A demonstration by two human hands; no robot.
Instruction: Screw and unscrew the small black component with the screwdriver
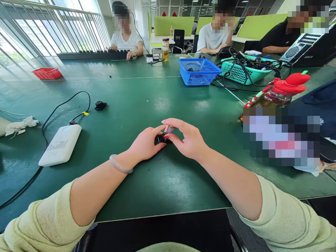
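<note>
Over the middle of the green table, my left hand (pixel 145 144) has its thumb and fingers closed on a small black object (pixel 159 139); its kind is too small to make out. My right hand (pixel 191 138) pinches a small, shiny, see-through cylinder with a pinkish tint (pixel 170 129) between thumb and index finger. The cylinder stands tilted right at the black object, and I cannot tell whether the two are joined. Parts of both things are hidden by my fingers. A pale bangle (pixel 119 164) circles my left wrist.
On the left lie a white power bank (pixel 61 145) with a black cable and a crumpled black piece (pixel 100 105). Farther back are a red tray (pixel 47 73), a blue basket (pixel 198 73) and a teal basket (pixel 252 75) of cables. A red-lidded bottle (pixel 286 87) stands right. Three people sit opposite.
</note>
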